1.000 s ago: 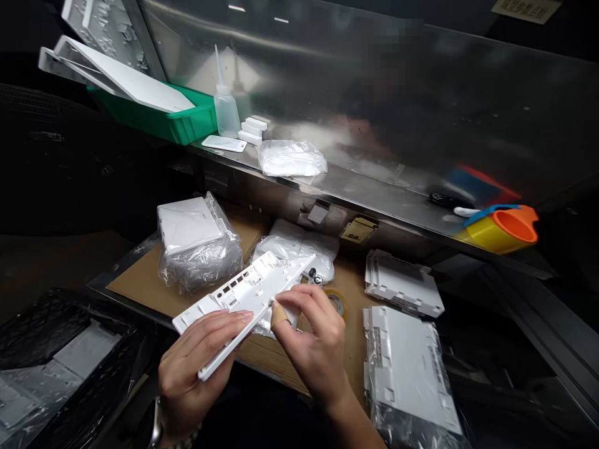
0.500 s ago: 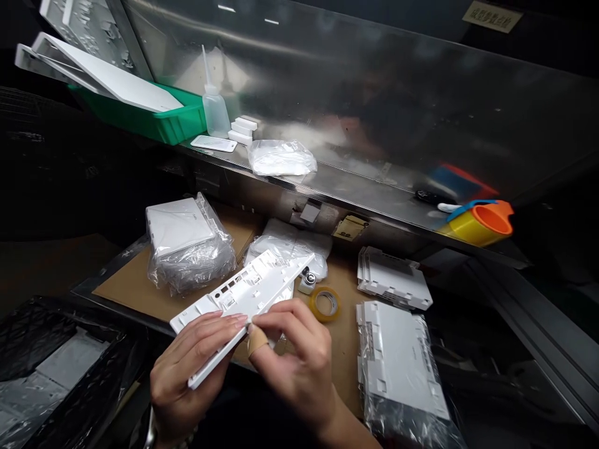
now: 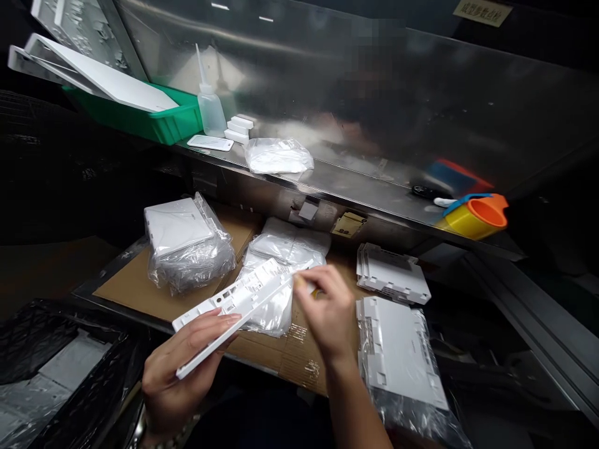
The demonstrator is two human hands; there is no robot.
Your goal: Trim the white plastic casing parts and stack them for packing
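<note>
Work on the panel (image 3: 248,302) looks unfinished, as it tilts above the cardboard (image 3: 135,280), left hand's (image 3: 180,365) fingers clamping its near end, right hand's (image 3: 330,312) bunched at its far edge, grip unclear, while bagged panels (image 3: 402,349) lie either side.

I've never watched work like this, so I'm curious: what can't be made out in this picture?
All in the head view:
- Panel: far face turned away.
- Right hand: fingertips too blurred to show whether they pinch anything.
- Tape: mostly behind that hand.
- Crate: cut off by the left edge.
- Bagged cover: marking too small.
</note>
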